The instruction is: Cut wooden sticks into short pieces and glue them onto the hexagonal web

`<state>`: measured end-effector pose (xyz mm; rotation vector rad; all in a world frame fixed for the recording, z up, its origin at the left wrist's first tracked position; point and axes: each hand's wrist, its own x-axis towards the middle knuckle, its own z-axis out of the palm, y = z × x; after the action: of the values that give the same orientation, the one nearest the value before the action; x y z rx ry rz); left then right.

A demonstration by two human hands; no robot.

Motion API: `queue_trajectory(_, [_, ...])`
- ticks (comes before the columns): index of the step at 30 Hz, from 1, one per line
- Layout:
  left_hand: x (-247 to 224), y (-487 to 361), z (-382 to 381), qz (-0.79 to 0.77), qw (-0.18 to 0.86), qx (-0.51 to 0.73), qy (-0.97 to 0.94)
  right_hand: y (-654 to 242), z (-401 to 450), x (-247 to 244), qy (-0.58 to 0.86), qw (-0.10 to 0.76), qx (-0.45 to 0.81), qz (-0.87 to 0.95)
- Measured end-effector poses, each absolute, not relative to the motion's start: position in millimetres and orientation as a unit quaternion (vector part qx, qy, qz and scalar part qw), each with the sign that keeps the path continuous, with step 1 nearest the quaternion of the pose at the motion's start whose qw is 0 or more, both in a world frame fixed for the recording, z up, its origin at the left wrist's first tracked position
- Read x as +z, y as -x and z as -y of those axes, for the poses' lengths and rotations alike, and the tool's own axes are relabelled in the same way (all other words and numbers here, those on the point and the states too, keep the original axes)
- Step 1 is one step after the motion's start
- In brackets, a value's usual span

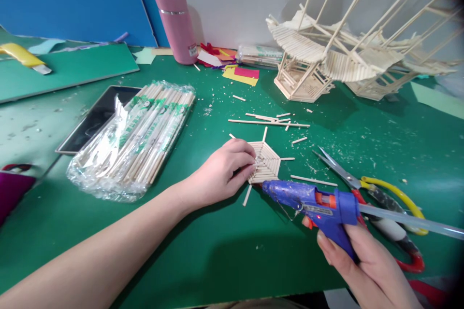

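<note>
My left hand [235,164] is closed on the left side of a web-shaped panel of thin wooden sticks [267,163], which lies on the green table with a few spokes poking past its edge. My fingertips hide part of its middle and left side. In my right hand [366,260] is a blue hot glue gun [300,195], its fingers wrapped round the handle and near the orange trigger. A clear glue stick [409,219] runs out of its back. The nozzle is at the panel's lower edge; whether it touches cannot be made out.
Scissors [337,166] and yellow-and-red-handled tools lie to the right. Loose sticks [268,122] lie behind the panel. Plastic-wrapped sticks [145,130] rest partly on a dark tablet [94,116]. Behind stand a pink flask [177,29] and a stick-built pavilion model [304,77].
</note>
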<state>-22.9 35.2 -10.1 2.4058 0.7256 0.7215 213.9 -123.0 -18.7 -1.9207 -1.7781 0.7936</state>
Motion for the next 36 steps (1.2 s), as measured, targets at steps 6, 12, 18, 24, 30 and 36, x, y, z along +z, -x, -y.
queue_trajectory(6, [-10.5, 23.4, -35.3, -0.269, 0.263, 0.265, -0.888, -214.5, 123.7, -17.8, 0.688, 0.209, 0.280, 0.636])
queue_trajectory(12, [-10.0, 23.1, -35.0, -0.268, 0.262, 0.267, -0.888, -211.1, 121.2, -14.6, 0.686, 0.225, 0.264, 0.639])
queue_trajectory(18, [-10.0, 23.0, -34.9, -0.271, 0.265, 0.266, -0.886, -211.6, 120.7, -11.4, 0.677, 0.233, 0.259, 0.648])
queue_trajectory(24, [-10.7, 23.1, -35.6, -0.270, 0.266, 0.269, -0.886, -216.4, 126.2, -15.6, 0.674, 0.241, 0.266, 0.645])
queue_trajectory(30, [-11.6, 23.3, -35.9, -0.272, 0.267, 0.269, -0.885, -217.7, 125.9, -18.0, 0.681, 0.240, 0.273, 0.636])
queue_trajectory(36, [-11.4, 23.3, -35.6, -0.271, 0.269, 0.268, -0.884, -217.4, 126.6, -15.9, 0.679, 0.245, 0.262, 0.640])
